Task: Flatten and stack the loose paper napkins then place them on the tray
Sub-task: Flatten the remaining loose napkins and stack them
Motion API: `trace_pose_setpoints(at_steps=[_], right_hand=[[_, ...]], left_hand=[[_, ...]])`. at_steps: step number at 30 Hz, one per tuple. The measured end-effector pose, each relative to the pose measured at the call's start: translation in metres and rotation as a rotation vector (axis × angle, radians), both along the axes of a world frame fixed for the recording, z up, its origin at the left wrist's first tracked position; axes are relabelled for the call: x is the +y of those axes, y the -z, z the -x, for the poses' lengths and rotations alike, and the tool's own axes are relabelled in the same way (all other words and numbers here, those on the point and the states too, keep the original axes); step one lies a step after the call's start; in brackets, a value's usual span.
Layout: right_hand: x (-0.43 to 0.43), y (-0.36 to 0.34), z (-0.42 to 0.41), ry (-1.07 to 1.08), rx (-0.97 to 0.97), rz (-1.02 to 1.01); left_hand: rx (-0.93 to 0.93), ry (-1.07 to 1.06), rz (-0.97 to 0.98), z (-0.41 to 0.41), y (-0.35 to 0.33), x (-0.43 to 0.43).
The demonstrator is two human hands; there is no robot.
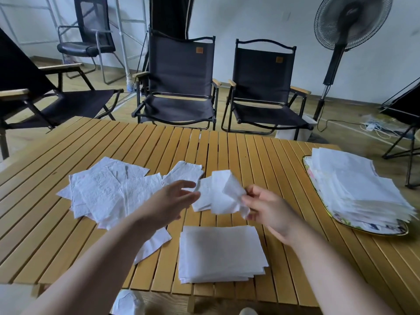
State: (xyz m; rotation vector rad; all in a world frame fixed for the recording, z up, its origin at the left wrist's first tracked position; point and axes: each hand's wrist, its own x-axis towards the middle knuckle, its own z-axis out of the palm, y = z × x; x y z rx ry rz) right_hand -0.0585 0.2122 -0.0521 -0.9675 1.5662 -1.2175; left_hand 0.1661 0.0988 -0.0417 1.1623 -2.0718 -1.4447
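Crumpled napkin [225, 192]: pinched by right hand [266, 208]. Left hand [175, 198]: fingers spread, just beside it. Flattened stack [218, 253]: near edge of table [295, 155]. Tray [372, 230], napkins piled: right edge.

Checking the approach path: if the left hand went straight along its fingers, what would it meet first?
Probably the crumpled napkin pinched in the right hand. The left hand, fingers open, points straight at it, close by; depth is unclear from one view.
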Motion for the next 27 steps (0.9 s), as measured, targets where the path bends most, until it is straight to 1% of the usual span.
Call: trace_pose_setpoints(at_steps=[1, 3, 5, 7, 8, 9, 11, 12, 14, 17, 19, 23, 25, 27], right_hand=[[0.006, 0.0, 0.0, -0.079, -0.082, -0.042], [0.015, 0.001, 0.0, -0.178, -0.144, -0.125], [0.019, 0.001, 0.001, -0.209, -0.162, -0.15], [0.02, -0.001, -0.001, -0.181, -0.167, -0.148], [0.022, -0.004, -0.002, -0.167, -0.132, -0.145], [0.023, -0.004, -0.002, -0.17, -0.039, -0.144], [0.025, -0.005, -0.005, -0.219, 0.208, -0.148], [0.024, -0.004, -0.008, -0.226, 0.295, -0.142], [0.02, -0.002, -0.012, -0.157, 0.398, -0.113], [0.016, -0.006, -0.012, -0.062, 0.427, -0.085], [0.018, -0.01, -0.009, -0.082, 0.4, -0.114], [0.022, -0.007, -0.009, -0.163, 0.37, -0.245], [0.02, -0.003, -0.01, -0.141, 0.399, -0.25], [0.018, -0.001, -0.011, -0.107, 0.432, -0.238]], left_hand=[[0.057, 0.001, -0.108, 0.002, -0.003, 0.003], [0.092, 0.015, -0.237, 0.005, -0.005, 0.008], [0.079, 0.07, -0.285, 0.007, -0.004, 0.01], [0.095, 0.103, -0.304, 0.01, -0.003, 0.013], [0.114, 0.095, -0.31, 0.012, -0.003, 0.015], [0.128, 0.074, -0.311, 0.014, -0.004, 0.016], [0.138, 0.032, -0.307, 0.016, -0.005, 0.018], [0.131, 0.024, -0.302, 0.016, -0.005, 0.018], [0.101, 0.026, -0.286, 0.015, -0.005, 0.018], [0.04, 0.039, -0.254, 0.013, -0.006, 0.017], [-0.006, 0.069, -0.259, 0.01, -0.008, 0.018], [-0.153, 0.169, -0.33, 0.005, -0.01, 0.02], [-0.216, 0.211, -0.349, 0.004, -0.009, 0.021], [-0.219, 0.263, -0.344, 0.002, -0.009, 0.021]])
